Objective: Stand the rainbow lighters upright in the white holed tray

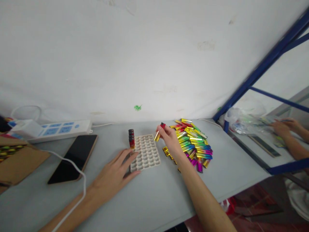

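A pale tray with rows of small sockets lies flat on the grey table. Along its far left edge several lighters with black tops and red bodies stand upright in a row. My left hand rests at the tray's left side, fingers spread, with fingertips over its edge. Between the thumb and fingers of my right hand is a shiny lighter, red near its black top and gold at the lower end. It is tilted above the tray's far right corner. A pile of shiny multicoloured lighters lies right of the tray, partly behind my right hand.
A phone, a power strip and a cardboard box are at the left. A white cable crosses above my left forearm. Blue shelf posts rise at the right; beyond them another person's hands work near plastic bags.
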`<state>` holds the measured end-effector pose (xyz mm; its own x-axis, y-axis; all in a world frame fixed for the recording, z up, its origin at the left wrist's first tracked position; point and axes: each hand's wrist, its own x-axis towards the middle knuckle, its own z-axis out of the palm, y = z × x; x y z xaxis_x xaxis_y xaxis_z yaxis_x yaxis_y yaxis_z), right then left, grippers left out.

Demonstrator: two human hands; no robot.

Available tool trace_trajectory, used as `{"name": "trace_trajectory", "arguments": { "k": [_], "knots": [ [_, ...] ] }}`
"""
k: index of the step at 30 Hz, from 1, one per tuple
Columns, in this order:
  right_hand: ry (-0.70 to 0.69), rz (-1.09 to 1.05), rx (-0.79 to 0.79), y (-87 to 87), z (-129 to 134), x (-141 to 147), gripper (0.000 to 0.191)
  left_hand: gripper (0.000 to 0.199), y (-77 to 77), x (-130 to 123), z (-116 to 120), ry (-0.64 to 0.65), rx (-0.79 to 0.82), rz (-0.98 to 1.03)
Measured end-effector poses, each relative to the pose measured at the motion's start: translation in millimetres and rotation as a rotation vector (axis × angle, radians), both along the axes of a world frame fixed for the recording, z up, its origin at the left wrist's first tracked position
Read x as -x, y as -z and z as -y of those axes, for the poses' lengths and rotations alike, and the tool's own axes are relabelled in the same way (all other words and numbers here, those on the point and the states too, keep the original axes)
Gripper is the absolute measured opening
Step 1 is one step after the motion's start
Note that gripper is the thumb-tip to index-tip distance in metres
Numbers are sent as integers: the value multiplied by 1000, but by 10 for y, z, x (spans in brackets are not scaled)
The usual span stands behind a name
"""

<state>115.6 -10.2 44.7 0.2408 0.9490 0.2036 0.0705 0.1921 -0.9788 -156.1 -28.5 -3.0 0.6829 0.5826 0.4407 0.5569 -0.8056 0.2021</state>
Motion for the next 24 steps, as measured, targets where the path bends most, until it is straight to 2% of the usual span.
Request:
{"name": "trace_trajectory", "arguments": {
  "k": [4, 8, 12, 17, 20, 24],
  "knots": [
    [-148, -208, 71, -10, 17, 120, 58, 49, 37, -32, -12, -23, 8, 0],
    [-186, -216, 115, 5, 20, 240, 60, 50, 40, -58, -21, -26, 28, 10],
    [-78, -123, 133, 93, 21, 312, 62, 51, 28, -56, -30, -22, 24, 13],
    [131, 145, 103, 173, 28, 329, 47, 52, 21, -41, -40, -13, 33, 8],
    [164, 210, 113, 183, 18, 326, 40, 51, 18, -38, -40, -15, 39, 10],
    [141, 255, 60, 230, 0, 312, 45, 50, 19, -45, -36, -15, 29, 18]
  ]
}}
